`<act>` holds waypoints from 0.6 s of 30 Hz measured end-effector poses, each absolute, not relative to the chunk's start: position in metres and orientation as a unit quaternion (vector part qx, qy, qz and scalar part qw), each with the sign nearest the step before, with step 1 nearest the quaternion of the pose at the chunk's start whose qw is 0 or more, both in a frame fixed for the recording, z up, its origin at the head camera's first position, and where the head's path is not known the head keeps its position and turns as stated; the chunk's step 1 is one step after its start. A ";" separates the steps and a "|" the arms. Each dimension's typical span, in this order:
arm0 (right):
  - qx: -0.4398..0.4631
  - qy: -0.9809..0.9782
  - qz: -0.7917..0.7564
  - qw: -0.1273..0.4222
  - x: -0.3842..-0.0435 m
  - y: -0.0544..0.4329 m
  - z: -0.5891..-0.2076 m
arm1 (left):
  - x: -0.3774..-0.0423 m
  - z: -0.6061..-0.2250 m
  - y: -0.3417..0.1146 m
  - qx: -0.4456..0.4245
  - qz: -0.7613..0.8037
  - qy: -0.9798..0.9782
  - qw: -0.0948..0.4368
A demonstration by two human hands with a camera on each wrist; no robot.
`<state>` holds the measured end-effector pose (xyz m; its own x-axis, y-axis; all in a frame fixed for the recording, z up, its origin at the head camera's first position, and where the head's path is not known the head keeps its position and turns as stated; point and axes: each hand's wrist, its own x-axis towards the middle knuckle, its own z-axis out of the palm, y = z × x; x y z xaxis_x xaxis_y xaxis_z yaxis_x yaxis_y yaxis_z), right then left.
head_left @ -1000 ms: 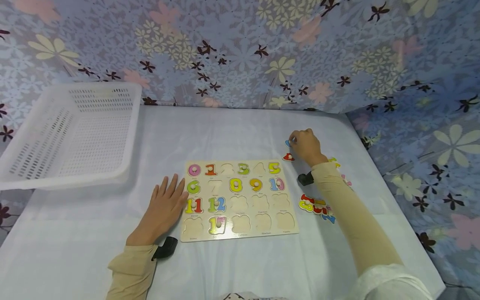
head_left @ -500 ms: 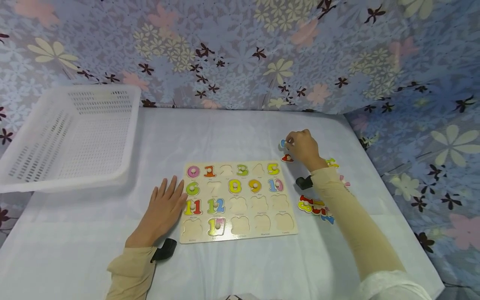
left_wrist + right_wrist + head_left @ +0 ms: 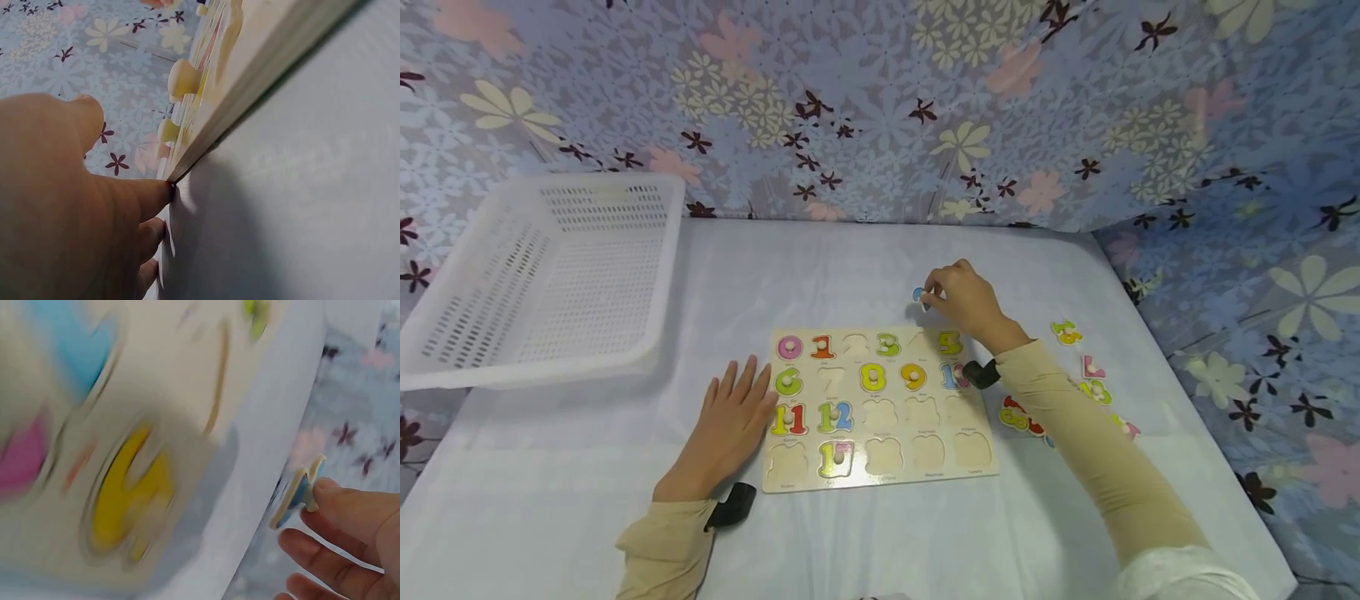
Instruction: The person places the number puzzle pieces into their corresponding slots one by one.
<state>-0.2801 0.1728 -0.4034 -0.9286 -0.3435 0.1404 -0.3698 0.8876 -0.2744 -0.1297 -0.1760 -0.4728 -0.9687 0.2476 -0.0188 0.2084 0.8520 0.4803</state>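
Observation:
My right hand (image 3: pixel 966 300) pinches a small blue wooden puzzle piece (image 3: pixel 918 294) above the table, just beyond the board's far edge. In the right wrist view the blue piece (image 3: pixel 297 494) is tilted edge-on, so its numeral is unclear. The wooden number puzzle board (image 3: pixel 907 454) lies flat with several numerals seated, among them the green 3 (image 3: pixel 887 344) and yellow 8 (image 3: pixel 872 377); other recesses are bare. My left hand (image 3: pixel 726 425) rests flat on the table, its fingertips at the board's left edge. In the left wrist view a finger (image 3: pixel 153 197) touches the board's edge (image 3: pixel 206 131).
Right of the board, loose pieces lie in a pile (image 3: pixel 1017 415), partly under my right forearm. A yellow-orange piece (image 3: pixel 1066 332), a pink piece (image 3: pixel 1093 367) and others lie farther right. A white plastic basket (image 3: pixel 658 275) stands at the left. Floral cloth hangs behind.
My right hand has moved left with the blue piece, from the table's right side to behind the board. A red piece seen earlier is now hidden. The left hand has stayed put.

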 end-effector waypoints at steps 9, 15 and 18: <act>0.260 -0.961 0.091 -0.011 -0.265 0.118 -0.407 | -0.130 -0.471 -0.177 0.119 0.242 0.962 0.047; 0.307 -0.949 0.076 -0.003 -0.259 0.093 -0.416 | -0.129 -0.472 -0.177 0.124 0.251 0.959 0.043; 0.318 -0.945 0.071 0.002 -0.257 0.087 -0.420 | -0.128 -0.472 -0.177 0.127 0.255 0.958 0.040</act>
<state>-0.2571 0.0872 -0.4195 -0.7977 -0.6011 0.0483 -0.6016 0.7877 -0.1330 -0.1284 -0.1767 -0.4716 -0.9646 0.2633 -0.0128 0.2220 0.8375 0.4992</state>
